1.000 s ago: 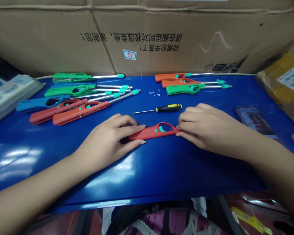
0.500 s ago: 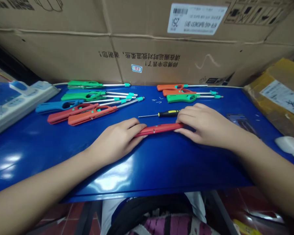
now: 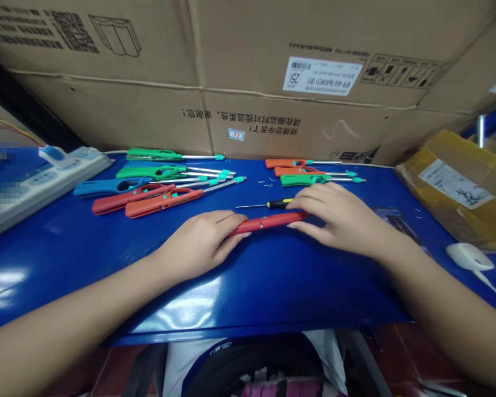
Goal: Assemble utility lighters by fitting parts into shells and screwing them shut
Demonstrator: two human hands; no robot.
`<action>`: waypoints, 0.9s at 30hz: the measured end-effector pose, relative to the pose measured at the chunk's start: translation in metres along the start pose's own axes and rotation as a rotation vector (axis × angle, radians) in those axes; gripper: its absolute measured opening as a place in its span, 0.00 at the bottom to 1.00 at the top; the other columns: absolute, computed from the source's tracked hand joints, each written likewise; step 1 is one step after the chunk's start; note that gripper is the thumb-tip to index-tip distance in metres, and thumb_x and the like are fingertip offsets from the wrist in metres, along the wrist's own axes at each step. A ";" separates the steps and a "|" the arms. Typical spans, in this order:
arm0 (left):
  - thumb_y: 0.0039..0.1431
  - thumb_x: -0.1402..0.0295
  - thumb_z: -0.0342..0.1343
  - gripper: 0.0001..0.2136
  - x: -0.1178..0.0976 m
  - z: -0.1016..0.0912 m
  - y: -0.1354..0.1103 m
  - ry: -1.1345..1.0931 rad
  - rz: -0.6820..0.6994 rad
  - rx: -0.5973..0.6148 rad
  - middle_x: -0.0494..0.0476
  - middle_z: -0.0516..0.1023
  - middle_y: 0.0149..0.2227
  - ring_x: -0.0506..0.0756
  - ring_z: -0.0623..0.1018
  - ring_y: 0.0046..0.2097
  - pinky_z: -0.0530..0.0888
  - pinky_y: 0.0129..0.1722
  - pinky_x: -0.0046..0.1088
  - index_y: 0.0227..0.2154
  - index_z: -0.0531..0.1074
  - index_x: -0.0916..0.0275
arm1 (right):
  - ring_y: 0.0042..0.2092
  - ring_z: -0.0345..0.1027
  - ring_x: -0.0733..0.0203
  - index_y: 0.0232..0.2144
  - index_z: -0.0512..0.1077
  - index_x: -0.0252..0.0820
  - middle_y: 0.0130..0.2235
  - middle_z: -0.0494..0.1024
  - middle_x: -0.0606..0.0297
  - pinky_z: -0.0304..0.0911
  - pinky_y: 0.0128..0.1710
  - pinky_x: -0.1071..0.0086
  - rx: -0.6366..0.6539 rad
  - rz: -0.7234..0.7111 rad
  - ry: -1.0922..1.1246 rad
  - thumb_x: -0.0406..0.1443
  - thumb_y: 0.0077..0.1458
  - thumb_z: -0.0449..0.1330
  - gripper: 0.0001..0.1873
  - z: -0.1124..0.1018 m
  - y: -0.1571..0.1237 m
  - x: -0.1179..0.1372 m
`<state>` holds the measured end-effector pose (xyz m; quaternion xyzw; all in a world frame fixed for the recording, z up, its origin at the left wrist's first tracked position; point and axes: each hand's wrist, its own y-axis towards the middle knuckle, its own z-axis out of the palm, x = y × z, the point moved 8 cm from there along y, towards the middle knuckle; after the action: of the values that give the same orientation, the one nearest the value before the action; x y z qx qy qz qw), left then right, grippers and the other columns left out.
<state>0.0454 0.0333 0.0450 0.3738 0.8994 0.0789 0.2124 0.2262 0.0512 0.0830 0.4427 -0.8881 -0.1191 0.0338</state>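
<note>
A red lighter handle [image 3: 264,223] lies crosswise between my hands, a seam running along its narrow side. My left hand [image 3: 209,237] pinches its left end between thumb and fingers. Its right end is gripped by my right hand [image 3: 326,218], whose fingers hide that tip. Just beyond it is a screwdriver [image 3: 279,204] with a black and yellow handle, partly behind my right fingers. Several long-necked lighters lie farther back: an orange-red one [image 3: 165,202], a blue one [image 3: 111,186] and a green one [image 3: 155,154] at left, another green one [image 3: 301,180] at right.
Small pale slivers [image 3: 268,183] lie on the blue tabletop [image 3: 273,286]. A white power strip [image 3: 45,182] runs along the left. Behind stands a large cardboard box [image 3: 248,66]. To the right are a taped carton [image 3: 463,187], a dark flat packet [image 3: 399,223] and a white corded device [image 3: 469,256].
The view has tilted up a little, showing more of the cardboard box. Both hands keep their hold on the red handle, which has hardly moved.
</note>
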 end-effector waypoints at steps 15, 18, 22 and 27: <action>0.69 0.63 0.57 0.12 0.001 -0.001 -0.001 -0.181 0.032 -0.106 0.58 0.83 0.47 0.55 0.82 0.47 0.76 0.50 0.27 0.49 0.77 0.63 | 0.36 0.65 0.55 0.37 0.72 0.37 0.34 0.75 0.59 0.62 0.40 0.62 -0.143 -0.103 0.084 0.36 0.67 0.55 0.09 0.012 -0.007 0.004; 0.67 0.61 0.60 0.12 0.009 -0.004 0.001 -0.348 -0.106 -0.150 0.56 0.83 0.45 0.53 0.82 0.43 0.76 0.46 0.25 0.49 0.77 0.61 | 0.37 0.68 0.55 0.39 0.73 0.37 0.36 0.78 0.59 0.63 0.41 0.62 -0.120 -0.053 0.139 0.37 0.68 0.56 0.09 0.015 -0.007 -0.002; 0.67 0.56 0.58 0.17 0.031 0.013 -0.001 -0.921 -0.483 -0.176 0.50 0.81 0.28 0.47 0.75 0.24 0.72 0.25 0.19 0.51 0.74 0.63 | 0.47 0.74 0.51 0.51 0.73 0.36 0.49 0.81 0.55 0.67 0.47 0.58 -0.116 -0.004 0.144 0.38 0.70 0.54 0.15 0.022 -0.007 -0.003; 0.62 0.55 0.63 0.21 0.038 0.041 -0.005 -1.312 -0.731 -0.109 0.54 0.82 0.27 0.47 0.75 0.21 0.72 0.23 0.18 0.49 0.74 0.65 | 0.52 0.75 0.46 0.60 0.70 0.35 0.54 0.79 0.50 0.72 0.46 0.55 -0.118 -0.077 0.102 0.44 0.69 0.56 0.24 0.030 -0.003 0.014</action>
<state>0.0365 0.0560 -0.0050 0.0107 0.6499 -0.1913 0.7354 0.2154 0.0437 0.0522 0.4792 -0.8590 -0.1498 0.1002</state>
